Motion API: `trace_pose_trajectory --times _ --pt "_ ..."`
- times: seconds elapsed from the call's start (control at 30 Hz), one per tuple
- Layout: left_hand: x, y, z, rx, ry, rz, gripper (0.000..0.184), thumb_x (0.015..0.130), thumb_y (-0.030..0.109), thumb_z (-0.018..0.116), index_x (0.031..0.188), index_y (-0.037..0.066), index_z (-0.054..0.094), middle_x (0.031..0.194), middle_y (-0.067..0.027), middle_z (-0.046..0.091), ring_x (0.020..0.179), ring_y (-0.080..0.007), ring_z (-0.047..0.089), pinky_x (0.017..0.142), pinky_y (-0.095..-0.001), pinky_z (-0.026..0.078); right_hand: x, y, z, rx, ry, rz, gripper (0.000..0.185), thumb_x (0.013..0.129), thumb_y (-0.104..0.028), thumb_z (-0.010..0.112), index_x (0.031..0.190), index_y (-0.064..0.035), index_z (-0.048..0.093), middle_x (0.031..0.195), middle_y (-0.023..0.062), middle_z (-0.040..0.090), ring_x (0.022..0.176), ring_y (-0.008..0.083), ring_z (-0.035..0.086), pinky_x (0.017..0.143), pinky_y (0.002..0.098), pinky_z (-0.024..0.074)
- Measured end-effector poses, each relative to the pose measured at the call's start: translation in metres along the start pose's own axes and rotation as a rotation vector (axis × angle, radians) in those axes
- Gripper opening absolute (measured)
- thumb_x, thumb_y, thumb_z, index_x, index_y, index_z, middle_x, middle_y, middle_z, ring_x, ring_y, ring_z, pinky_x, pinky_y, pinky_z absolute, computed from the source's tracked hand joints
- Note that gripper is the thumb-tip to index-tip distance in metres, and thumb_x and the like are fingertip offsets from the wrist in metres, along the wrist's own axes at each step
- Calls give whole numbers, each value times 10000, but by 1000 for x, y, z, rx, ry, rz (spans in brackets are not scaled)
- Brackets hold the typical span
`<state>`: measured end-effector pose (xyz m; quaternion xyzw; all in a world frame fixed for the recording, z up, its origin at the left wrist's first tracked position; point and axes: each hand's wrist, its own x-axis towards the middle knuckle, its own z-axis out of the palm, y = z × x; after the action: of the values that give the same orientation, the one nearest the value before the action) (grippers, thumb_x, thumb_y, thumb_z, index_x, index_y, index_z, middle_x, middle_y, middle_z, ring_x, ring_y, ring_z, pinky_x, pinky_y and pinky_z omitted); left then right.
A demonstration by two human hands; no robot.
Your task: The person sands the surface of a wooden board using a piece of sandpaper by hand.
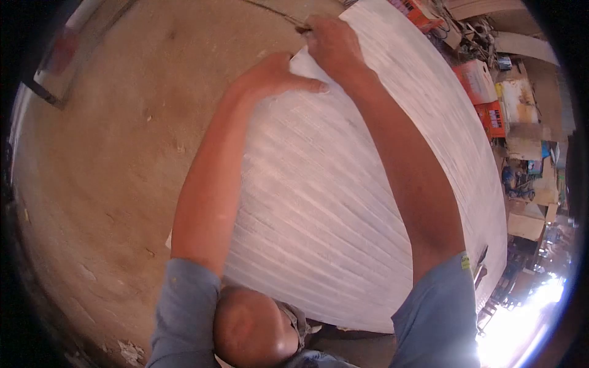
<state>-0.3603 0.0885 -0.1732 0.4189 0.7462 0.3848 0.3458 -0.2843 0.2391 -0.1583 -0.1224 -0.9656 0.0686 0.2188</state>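
Note:
A large whitish, ribbed sheet [319, 184] spreads under my arms. Near its upper left edge, my left hand [276, 78] lies with the thumb stretched over the sheet and the fingers over the edge. Just above and to the right, my right hand [334, 46] has its fingers closed at the edge, by the end of a thin dark cord or rod [276, 12]. What exactly the right fingers pinch is too small to make out.
Brown bare ground [123, 165] lies to the left. Orange and white boxes [481, 92], cardboard and clutter line the right side. A bent knee [251, 325] shows at the bottom. Bright light glares at the lower right.

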Motion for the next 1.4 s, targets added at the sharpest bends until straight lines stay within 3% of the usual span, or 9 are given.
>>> trace_pose_trajectory --times 0.17,0.5,0.77,0.83,0.97,1.07,1.27,1.3,1.4 --pt "0 -9 7 -134 60 11 849 574 529 872 1181 -25 661 1068 -202 710 973 -309 686 852 -375 527 -49 30 -33 43 -28 26 112 823 -83 600 883 -20 671 923 191 664 913 372 648 830 468 509" --pt "-3 3 2 -68 8 -26 835 599 507 869 1192 -38 651 1083 -228 699 986 -323 685 866 -379 524 -10 12 -11 -18 -25 -10 140 855 -158 620 913 -42 672 961 165 647 951 351 620 853 464 488" --pt "-1 -4 12 25 112 -37 820 641 549 835 1225 3 652 1129 -216 693 1028 -318 676 902 -392 507 -268 119 -182 -285 -136 203 101 881 -127 645 938 -45 665 917 142 599 910 344 568 853 438 439" --pt "3 -5 12 19 140 -18 790 720 586 767 1231 -3 647 1141 -225 686 1051 -323 667 926 -390 494 -338 150 -233 -275 -234 455 92 876 -123 647 924 -46 663 936 141 604 941 327 569 881 429 422" --pt "2 19 12 115 107 -135 815 845 621 627 1323 -36 557 1240 -240 640 1164 -337 612 1010 -419 440 -402 178 -264 -296 -158 471 107 859 -94 648 956 -60 679 996 125 599 1021 314 552 941 429 399" --pt "10 16 19 179 182 -174 800 880 624 579 1315 -47 563 1270 -255 619 1191 -362 595 1031 -425 418 -351 168 -192 -211 6 359 107 873 -115 660 967 -81 696 985 117 606 1028 321 551 975 444 392" --pt "1 32 29 338 431 -60 700 961 571 483 1211 -68 620 1176 -270 654 1113 -397 626 969 -443 452 -130 52 -79 -213 -53 169 157 899 -65 557 1005 -88 671 1004 111 623 986 271 589 900 414 450" --pt "7 17 31 369 490 51 696 968 573 468 1201 -64 625 1163 -278 655 1101 -399 631 958 -447 458 -112 40 -79 -220 -172 219 161 891 -62 570 1018 -83 668 1044 110 621 1024 274 584 928 427 446" --pt "19 5 20 361 345 -120 689 973 585 447 1203 -37 636 1159 -285 650 1098 -403 629 949 -460 460 -154 66 -96 -263 -61 202 147 878 -92 566 971 -101 680 997 103 625 996 282 591 884 444 451"
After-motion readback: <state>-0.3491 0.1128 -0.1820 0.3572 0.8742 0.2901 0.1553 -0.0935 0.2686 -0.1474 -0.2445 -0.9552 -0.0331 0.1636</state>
